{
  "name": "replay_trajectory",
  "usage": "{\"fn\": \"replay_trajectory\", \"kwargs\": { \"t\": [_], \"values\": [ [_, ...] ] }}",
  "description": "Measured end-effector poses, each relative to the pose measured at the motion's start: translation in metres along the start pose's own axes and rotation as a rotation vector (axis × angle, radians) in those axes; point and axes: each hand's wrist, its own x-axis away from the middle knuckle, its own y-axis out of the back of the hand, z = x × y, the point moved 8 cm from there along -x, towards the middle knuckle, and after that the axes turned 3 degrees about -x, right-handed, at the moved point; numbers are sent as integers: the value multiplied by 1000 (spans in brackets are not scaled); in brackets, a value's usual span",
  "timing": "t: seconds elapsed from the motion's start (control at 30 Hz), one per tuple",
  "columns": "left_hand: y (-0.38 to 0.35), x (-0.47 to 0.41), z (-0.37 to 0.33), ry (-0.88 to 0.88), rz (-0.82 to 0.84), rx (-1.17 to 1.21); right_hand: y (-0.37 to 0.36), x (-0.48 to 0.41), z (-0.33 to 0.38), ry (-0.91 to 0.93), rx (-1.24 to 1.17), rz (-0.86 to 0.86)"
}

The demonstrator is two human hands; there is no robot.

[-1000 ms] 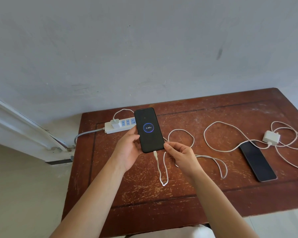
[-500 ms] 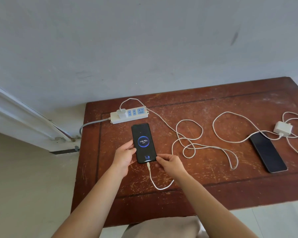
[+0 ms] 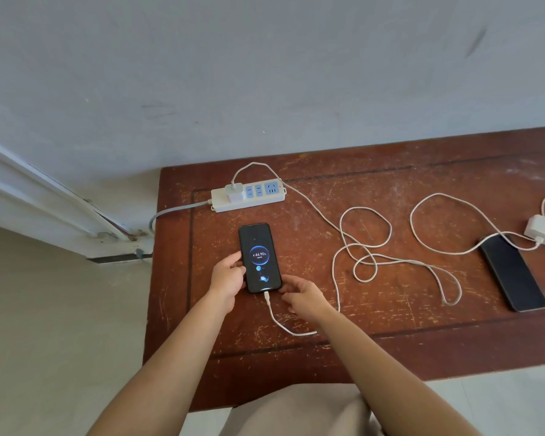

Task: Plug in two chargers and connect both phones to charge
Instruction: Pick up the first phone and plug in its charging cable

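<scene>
A black phone lies flat on the wooden table, its screen lit with a charging ring. A white cable runs from its bottom end to a white charger plugged into the power strip. My left hand holds the phone's left edge. My right hand touches its lower right corner with fingers spread. A second black phone, screen dark, lies at the right beside a loose white charger with its own cable.
The power strip's grey cord drops off the table's left edge toward the floor. A grey wall stands behind the table. White door trim runs along the left. Cable loops cover the table's middle.
The phone went from raised in both hands down to flat on the table. My right hand has loosened from the plug end and now rests at the phone's corner.
</scene>
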Motion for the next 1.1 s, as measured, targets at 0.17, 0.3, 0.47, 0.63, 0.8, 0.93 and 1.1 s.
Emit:
{"fn": "replay_trajectory", "kwargs": {
  "t": [0.17, 0.3, 0.47, 0.63, 0.8, 0.93, 1.1],
  "values": [
    [-2, -5, -3, -19, 76, -100, -3, -9, 0, -30, 66, -16],
    [0, -6, -3, -22, 60, -108, -4, -14, 4, -34, 101, -18],
    [2, -5, 8, 29, 62, -65, -4, -19, 8, 8, 149, -26],
    [1, 2, 10, -5, 95, -69, -8, -20, 12, 45, 245, 41],
    [2, 10, 8, -54, 95, -164, -7, -17, 18, 61, 298, 79],
    [3, 21, -12, -292, -7, -751, 12, 4, 35, 204, 516, -66],
    [-29, 44, -34, -590, -93, -1219, 84, 48, 41, 358, 700, -466]
  ]
}}
